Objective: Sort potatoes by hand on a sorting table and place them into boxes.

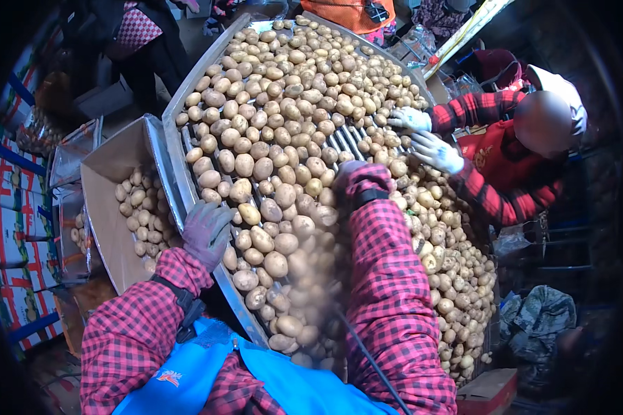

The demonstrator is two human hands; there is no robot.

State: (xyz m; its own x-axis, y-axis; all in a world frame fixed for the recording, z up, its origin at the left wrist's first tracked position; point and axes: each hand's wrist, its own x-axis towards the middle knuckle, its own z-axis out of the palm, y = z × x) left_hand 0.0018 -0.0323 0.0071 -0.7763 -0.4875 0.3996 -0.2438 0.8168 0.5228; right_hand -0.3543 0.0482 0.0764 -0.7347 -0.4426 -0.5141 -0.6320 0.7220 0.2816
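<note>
Potatoes [262,168] cover a sorting table with metal rollers [345,141] in front of me. My left hand [206,236], in a purplish-grey glove, lies over the table's left metal rim [179,171]. Its fingertips point at the nearest potatoes, and its palm side is hidden. Farther in, my right hand [354,174] reaches among the potatoes beside a bare patch of rollers. The plaid sleeve [389,249] hides most of that hand, so its grip does not show. A blurred dark cord [371,358] crosses in front of my right forearm.
At the right edge a co-worker's white-gloved hands [436,150] touch potatoes. An open cardboard box [106,207] holding potatoes stands against the left rim. Stacked cartons [18,223] line the far left. More potatoes [459,306] are heaped right of my arm.
</note>
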